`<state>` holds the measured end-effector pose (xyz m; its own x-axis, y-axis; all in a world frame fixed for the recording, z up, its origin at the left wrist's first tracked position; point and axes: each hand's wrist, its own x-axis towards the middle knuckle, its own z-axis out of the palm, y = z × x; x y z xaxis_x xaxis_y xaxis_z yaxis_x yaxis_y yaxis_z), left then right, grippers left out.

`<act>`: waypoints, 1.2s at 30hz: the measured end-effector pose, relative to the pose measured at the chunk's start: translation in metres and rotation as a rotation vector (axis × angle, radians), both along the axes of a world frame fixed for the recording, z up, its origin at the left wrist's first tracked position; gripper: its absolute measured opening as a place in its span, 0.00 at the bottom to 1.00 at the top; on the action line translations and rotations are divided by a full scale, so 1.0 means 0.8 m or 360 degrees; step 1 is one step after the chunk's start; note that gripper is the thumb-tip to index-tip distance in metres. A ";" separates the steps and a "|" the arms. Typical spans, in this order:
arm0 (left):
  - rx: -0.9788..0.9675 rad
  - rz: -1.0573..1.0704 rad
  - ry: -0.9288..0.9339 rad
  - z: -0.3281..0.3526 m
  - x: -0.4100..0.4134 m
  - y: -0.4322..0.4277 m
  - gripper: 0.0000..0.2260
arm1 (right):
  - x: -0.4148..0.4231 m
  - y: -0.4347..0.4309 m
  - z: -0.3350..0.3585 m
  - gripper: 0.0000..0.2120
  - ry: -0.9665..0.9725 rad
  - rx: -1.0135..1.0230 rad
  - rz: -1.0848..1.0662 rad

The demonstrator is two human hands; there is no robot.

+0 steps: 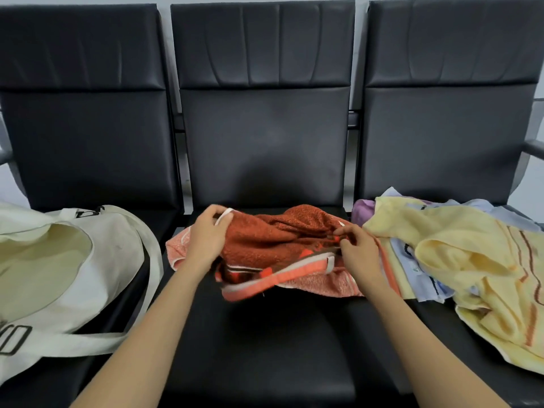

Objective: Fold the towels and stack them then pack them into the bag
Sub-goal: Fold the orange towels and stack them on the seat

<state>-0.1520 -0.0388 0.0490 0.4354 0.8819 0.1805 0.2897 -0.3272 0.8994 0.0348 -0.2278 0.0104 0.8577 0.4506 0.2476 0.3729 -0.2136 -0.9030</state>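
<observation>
Two bare forearms are reaching forward from the lower edge and angling inward toward each other. The left forearm [141,334] is rising from the lower left, and the right forearm [412,334] from the lower right. Both wrists are lying nearly straight. The left hand [209,234] is showing its back to the camera, its fingers curling over an upper edge of the orange towel [265,240] and gripping it. The right hand [357,248] is likewise turned back-up, its fingertips [343,232] bunching together and pinching a fold of the same towel. The two hands are working well apart, at roughly the same height.
</observation>
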 end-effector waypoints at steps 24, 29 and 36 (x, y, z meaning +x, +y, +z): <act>0.0261 -0.1180 0.1156 -0.091 -0.013 -0.064 0.21 | -0.037 -0.016 -0.031 0.21 -0.0667 -0.1720 0.1211; 0.0365 -0.1186 0.1134 -0.091 -0.007 -0.059 0.12 | -0.039 -0.005 -0.037 0.11 -0.0917 -0.1627 0.1084; 0.0239 -0.0877 0.1035 -0.097 0.000 -0.069 0.38 | -0.034 -0.003 -0.020 0.04 -0.0345 -0.0640 0.0741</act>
